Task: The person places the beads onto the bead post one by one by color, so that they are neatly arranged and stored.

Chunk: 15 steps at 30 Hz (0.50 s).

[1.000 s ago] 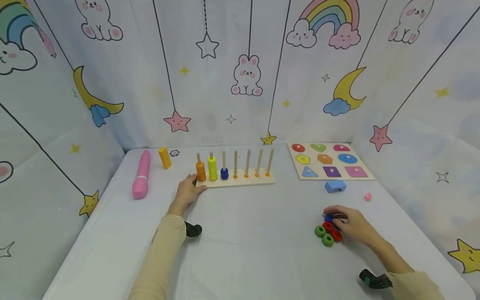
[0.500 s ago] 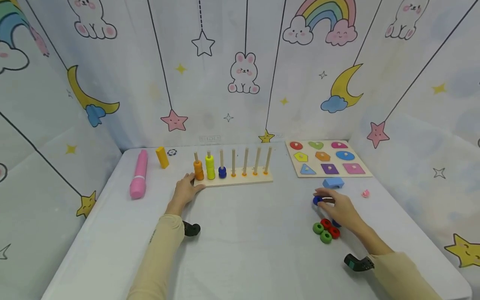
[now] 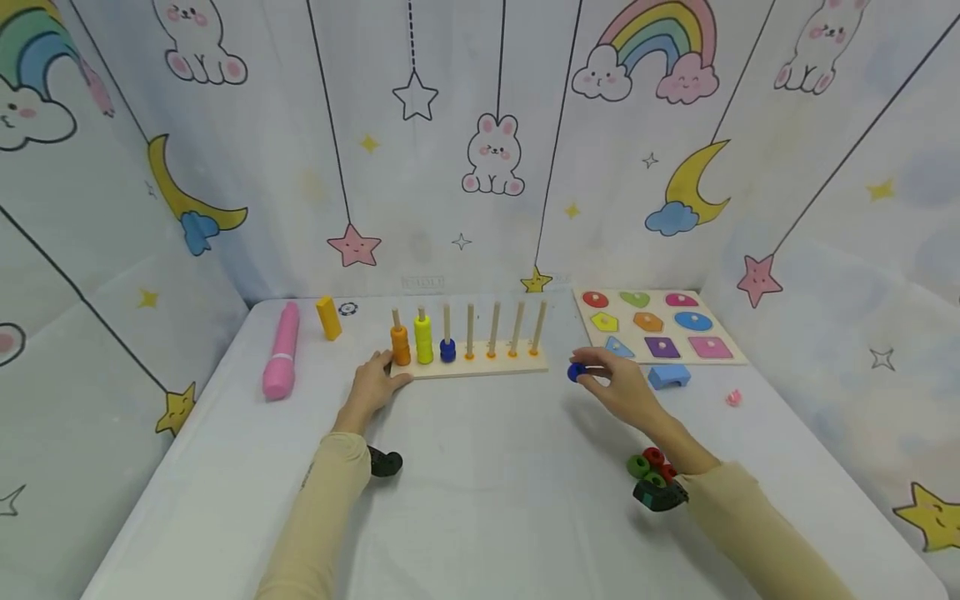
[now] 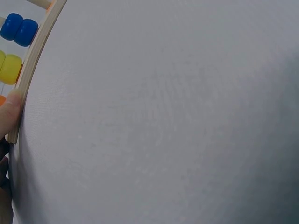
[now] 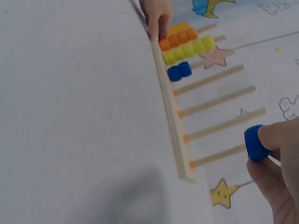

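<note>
My left hand (image 3: 370,389) holds the left end of a wooden peg board (image 3: 480,367), its thumb (image 4: 11,109) along the front edge. Orange beads (image 3: 401,345) fill the first peg, yellow beads (image 3: 423,340) the second. Two blue beads (image 4: 19,29) sit low on the third peg, and the pegs to the right are bare. Between thumb and fingers my right hand (image 3: 626,393) pinches a loose blue bead (image 5: 255,143), off the board's right end. Red and green beads (image 3: 638,466) lie on the table, partly hidden behind my right wrist.
A shape puzzle board (image 3: 712,327) lies at the back right, with a blue arch block (image 3: 669,377) and a small pink piece (image 3: 733,398) in front. At the back left are a pink cylindrical thing (image 3: 282,350) and a yellow-orange block (image 3: 329,318).
The right hand has lifted a blue bead from the loose group and carried it left and away from me toward the peg board. The left hand has stayed on the board's end.
</note>
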Tool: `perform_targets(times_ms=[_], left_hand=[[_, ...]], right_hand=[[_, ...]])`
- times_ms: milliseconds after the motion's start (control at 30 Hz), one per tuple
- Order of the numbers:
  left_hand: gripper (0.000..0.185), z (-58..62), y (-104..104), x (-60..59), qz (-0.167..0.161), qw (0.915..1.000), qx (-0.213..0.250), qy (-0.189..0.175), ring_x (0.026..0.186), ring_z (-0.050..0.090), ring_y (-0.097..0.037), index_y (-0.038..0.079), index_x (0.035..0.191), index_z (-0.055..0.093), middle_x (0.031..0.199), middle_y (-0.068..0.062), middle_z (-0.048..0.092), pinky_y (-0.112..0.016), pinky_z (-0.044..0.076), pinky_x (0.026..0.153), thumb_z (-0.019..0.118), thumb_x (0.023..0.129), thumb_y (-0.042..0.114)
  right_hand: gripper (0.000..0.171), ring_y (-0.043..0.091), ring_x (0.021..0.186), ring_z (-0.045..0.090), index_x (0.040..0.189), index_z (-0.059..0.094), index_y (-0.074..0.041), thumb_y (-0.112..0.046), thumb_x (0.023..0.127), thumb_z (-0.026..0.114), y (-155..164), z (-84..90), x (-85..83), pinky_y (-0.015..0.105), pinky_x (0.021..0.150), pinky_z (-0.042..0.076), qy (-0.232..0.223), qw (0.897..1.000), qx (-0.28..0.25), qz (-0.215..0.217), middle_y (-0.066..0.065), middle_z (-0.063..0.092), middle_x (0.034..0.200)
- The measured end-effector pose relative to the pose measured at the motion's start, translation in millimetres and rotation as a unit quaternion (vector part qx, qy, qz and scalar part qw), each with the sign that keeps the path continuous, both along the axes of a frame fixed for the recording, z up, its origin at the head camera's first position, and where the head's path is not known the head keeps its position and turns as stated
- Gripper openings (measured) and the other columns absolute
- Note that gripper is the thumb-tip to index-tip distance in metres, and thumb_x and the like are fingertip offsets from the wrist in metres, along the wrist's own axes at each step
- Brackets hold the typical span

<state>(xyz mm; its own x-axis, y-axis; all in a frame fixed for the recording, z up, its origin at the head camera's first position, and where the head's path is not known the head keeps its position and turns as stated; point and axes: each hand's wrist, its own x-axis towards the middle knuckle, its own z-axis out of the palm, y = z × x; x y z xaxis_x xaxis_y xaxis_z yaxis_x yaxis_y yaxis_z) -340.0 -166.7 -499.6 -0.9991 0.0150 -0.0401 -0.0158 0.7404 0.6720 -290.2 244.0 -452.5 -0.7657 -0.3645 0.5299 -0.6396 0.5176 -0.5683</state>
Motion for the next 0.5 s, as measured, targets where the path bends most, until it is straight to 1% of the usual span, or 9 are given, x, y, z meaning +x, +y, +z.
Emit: perform_targets(times_ms=[100, 200, 300, 367, 500], left_hand=[[0.072, -0.2, 1.3, 1.2, -0.002, 1.0000, -0.004, 0.006, 0.137, 0.017, -0.045, -0.001, 0.146, 0.029, 0.150, -0.026, 0.022, -0.056, 0.014, 0.112, 0.063, 0.091, 0.031], [0.072, 0.3, 1.5, 2.6, 0.001, 1.0000, -0.007, 0.005, 0.137, 0.017, -0.047, -0.001, 0.146, 0.029, 0.150, -0.027, 0.022, -0.057, 0.015, 0.112, 0.064, 0.091, 0.031], [0.072, 0.4, 0.9, 2.9, 0.004, 1.0000, -0.009, 0.003, 0.137, 0.018, -0.046, 0.000, 0.146, 0.029, 0.150, -0.026, 0.022, -0.056, 0.016, 0.112, 0.064, 0.091, 0.031], [0.072, 0.5, 0.2, 2.5, 0.005, 0.9999, -0.009, 0.002, 0.137, 0.018, -0.046, 0.000, 0.146, 0.029, 0.150, -0.026, 0.023, -0.056, 0.016, 0.112, 0.064, 0.091, 0.032], [0.073, 0.4, -0.3, 0.9, 0.002, 0.9999, -0.010, 0.007, 0.136, 0.018, -0.046, -0.001, 0.146, 0.030, 0.150, -0.026, 0.023, -0.056, 0.016, 0.112, 0.063, 0.091, 0.033]], right_hand=[[0.036, 0.026, 0.102, 0.062, 0.119, 0.058, 0.000, 0.004, 0.085, 0.066, -21.5, 9.9, -5.1, 0.036, 0.086, 0.053, 0.011, 1.000, -0.004, 0.022, 0.013, 0.064, 0.112], [0.035, 0.032, 0.102, 0.062, 0.117, 0.057, 0.005, 0.009, 0.084, 0.065, -47.3, 26.2, -3.7, 0.044, 0.086, 0.053, 0.027, 0.999, -0.013, 0.041, 0.019, 0.063, 0.110], [0.032, 0.036, 0.100, 0.062, 0.114, 0.056, 0.009, 0.013, 0.083, 0.063, -73.1, 42.2, -4.9, 0.048, 0.084, 0.052, 0.038, 0.998, -0.024, 0.051, 0.023, 0.063, 0.108], [0.031, 0.033, 0.100, 0.062, 0.113, 0.057, 0.009, 0.012, 0.083, 0.064, -86.5, 46.3, -14.3, 0.045, 0.084, 0.054, 0.043, 0.997, -0.030, 0.056, 0.022, 0.064, 0.108], [0.030, 0.025, 0.102, 0.063, 0.115, 0.058, 0.004, 0.005, 0.086, 0.064, -110.0, 47.5, -42.5, 0.031, 0.085, 0.054, 0.037, 0.997, -0.034, 0.056, 0.016, 0.064, 0.110]])
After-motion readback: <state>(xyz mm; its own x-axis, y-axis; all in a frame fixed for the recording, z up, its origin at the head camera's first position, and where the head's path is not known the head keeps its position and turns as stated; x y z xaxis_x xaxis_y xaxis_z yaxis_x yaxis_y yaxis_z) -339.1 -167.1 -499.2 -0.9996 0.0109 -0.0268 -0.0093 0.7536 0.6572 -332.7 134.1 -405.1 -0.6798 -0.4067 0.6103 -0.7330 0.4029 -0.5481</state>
